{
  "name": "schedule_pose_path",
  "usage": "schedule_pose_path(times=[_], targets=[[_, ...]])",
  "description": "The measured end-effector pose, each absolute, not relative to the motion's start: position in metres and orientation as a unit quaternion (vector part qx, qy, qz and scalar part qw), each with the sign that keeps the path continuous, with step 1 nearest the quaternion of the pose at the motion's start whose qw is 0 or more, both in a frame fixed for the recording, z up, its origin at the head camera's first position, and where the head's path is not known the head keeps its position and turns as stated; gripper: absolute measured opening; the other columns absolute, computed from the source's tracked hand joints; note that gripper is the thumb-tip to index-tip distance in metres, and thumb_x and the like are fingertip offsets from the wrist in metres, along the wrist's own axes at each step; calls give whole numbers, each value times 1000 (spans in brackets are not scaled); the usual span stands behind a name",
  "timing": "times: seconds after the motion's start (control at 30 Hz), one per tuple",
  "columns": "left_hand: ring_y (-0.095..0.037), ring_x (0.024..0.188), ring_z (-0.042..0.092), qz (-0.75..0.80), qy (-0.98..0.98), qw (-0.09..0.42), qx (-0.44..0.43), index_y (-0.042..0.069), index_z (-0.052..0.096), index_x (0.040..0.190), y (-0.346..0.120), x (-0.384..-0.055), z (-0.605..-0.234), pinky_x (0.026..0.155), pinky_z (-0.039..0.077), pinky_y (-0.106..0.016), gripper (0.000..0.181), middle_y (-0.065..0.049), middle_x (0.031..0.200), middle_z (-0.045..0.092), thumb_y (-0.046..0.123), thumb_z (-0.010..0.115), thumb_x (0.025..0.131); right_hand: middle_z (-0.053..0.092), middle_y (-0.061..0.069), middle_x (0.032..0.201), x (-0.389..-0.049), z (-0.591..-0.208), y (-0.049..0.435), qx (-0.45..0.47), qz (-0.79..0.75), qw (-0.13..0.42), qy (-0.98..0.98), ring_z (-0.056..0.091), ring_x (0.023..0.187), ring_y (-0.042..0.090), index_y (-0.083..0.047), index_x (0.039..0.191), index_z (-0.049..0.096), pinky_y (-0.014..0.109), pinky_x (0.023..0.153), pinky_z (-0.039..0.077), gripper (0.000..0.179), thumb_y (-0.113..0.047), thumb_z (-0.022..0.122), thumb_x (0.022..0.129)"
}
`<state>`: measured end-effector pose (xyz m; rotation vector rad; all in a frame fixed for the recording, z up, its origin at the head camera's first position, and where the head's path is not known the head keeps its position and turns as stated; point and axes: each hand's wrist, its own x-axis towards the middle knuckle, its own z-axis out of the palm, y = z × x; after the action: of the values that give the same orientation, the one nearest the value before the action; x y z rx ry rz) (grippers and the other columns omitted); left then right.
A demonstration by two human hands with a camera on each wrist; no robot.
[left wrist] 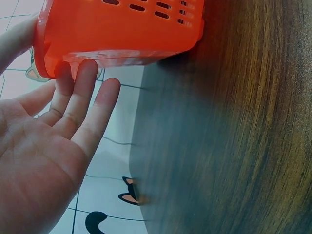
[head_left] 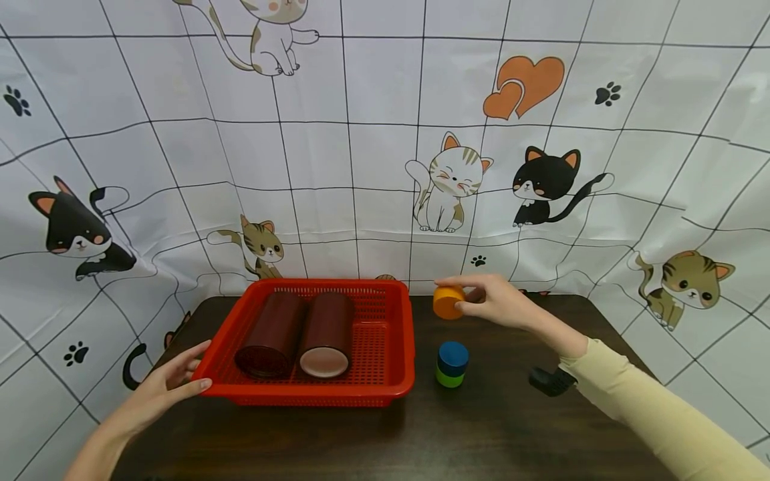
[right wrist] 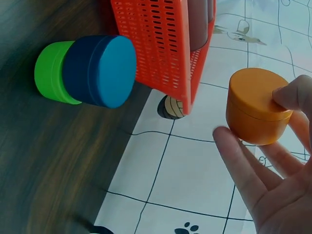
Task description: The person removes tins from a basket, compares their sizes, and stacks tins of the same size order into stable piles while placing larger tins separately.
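My right hand [head_left: 494, 300] pinches a small round orange tin [head_left: 448, 302] between thumb and fingers, raised over the far part of the table. In the right wrist view the orange tin [right wrist: 256, 105] shows its lid seam. Below it on the table, a blue tin [head_left: 452, 357] stands stacked on a green tin [head_left: 449, 379]. At the left, my left hand [head_left: 165, 384] grips the near left corner of a red plastic basket [head_left: 313, 391], thumb on the rim and fingers along the outer side. Two dark brown cylinders [head_left: 273, 334] lie side by side in the basket's left and middle.
The dark wooden table [head_left: 433, 441] ends at a white grid-patterned curtain [head_left: 385, 153] with cartoon cats, which hangs behind and along both sides. A black object [head_left: 550, 381] shows beside the right sleeve.
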<state>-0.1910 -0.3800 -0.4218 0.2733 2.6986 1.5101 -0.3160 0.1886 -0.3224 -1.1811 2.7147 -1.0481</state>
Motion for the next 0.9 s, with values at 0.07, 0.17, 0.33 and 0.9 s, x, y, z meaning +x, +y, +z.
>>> schedule_pose_path(times=[0.07,0.17,0.33,0.9], targets=[[0,96,62,485,870,19,86,-2,20,155,-380,-191,-422,77,48,-21,69,14,109,61,12,58,99,67,12,120,-315,-323,189,-369,-345,11,863,72,81,13,-17,140,56,26,69,58,47,-9,64,94],[1,96,62,484,871,20,83,-1,20,155,-380,-191,-422,77,48,-21,69,14,109,61,13,58,99,63,15,124,-313,-325,190,-360,-360,24,861,72,76,12,-16,141,55,28,67,59,49,-7,63,94],[1,96,62,484,871,21,80,-1,20,155,-380,-191,-422,77,48,-21,70,13,109,61,13,58,99,59,13,129,-313,-329,192,-341,-363,22,867,71,80,16,-19,143,50,30,71,58,61,-4,71,88],[-1,95,63,498,863,30,79,-2,20,154,-380,-191,-421,78,49,-21,69,13,108,62,12,58,99,64,10,126,-307,-347,195,-337,-376,-13,863,71,99,23,-18,132,51,33,79,59,65,-12,84,76]])
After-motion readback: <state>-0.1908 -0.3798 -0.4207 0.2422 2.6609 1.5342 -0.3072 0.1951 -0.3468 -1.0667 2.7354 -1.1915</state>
